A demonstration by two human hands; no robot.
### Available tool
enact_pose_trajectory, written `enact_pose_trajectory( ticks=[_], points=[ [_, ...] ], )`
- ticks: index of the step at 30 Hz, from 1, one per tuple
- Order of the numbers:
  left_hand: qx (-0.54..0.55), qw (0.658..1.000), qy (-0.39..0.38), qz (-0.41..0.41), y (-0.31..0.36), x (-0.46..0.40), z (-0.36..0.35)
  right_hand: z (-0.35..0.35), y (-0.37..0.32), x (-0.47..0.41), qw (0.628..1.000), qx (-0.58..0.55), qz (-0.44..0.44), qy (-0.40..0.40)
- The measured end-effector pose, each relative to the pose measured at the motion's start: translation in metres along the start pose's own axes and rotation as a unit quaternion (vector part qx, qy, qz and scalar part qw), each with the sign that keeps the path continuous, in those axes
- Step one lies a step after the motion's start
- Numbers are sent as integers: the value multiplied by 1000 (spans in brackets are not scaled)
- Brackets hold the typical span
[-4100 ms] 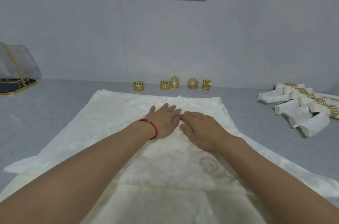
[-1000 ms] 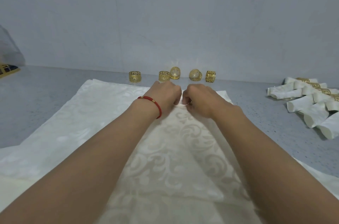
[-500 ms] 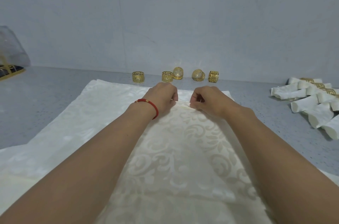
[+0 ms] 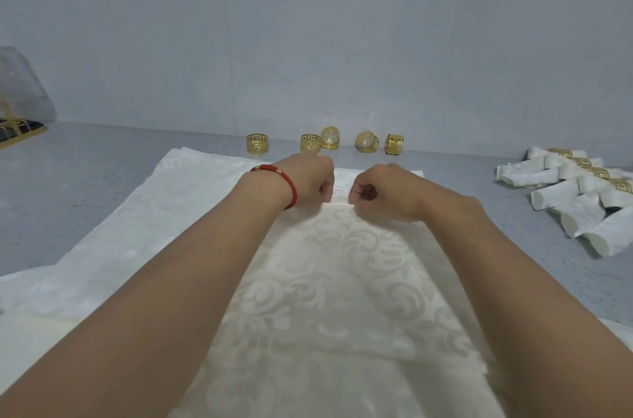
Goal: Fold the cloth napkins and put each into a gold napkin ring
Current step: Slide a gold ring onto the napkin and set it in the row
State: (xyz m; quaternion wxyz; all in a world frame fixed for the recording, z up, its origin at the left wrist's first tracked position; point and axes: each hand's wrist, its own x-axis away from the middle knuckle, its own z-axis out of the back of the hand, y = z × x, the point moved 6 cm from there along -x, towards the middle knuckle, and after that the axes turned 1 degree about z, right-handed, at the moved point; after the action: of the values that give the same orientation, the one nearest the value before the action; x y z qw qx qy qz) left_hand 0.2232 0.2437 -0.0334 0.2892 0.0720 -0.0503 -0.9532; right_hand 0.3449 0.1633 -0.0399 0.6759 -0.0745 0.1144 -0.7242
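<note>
Both grips are closed on the far edge of the cream damask napkin (image 4: 329, 280): my left hand (image 4: 308, 182) and right hand (image 4: 383, 191) pinch it with curled fingers. A second ago they were touching; now they are apart and the edge looks rolled, so I judge rolling has started. Behind wait five gold napkin rings (image 4: 257, 143) on the grey table (image 4: 85, 194); finished rolls (image 4: 582, 198) lie at right.

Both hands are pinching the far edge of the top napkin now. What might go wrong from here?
1. The left hand and right hand pinch the napkin close together near the middle, so its outer edges may lag and the fold skew.
2. More napkins lie beneath in the stack; a lower layer could drag along.
3. The loose gold rings stand just beyond the hands; a forward push could scatter them.
</note>
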Motion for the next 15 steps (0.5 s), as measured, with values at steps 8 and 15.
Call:
enact_pose_trajectory(
  ticks=[8,15],
  points=[
    [36,998,37,20,-9,4,-8,-15,21,21,976,-95,-60,185],
    [9,999,38,15,-8,6,-6,-14,17,25,983,-23,-30,178]
  ],
)
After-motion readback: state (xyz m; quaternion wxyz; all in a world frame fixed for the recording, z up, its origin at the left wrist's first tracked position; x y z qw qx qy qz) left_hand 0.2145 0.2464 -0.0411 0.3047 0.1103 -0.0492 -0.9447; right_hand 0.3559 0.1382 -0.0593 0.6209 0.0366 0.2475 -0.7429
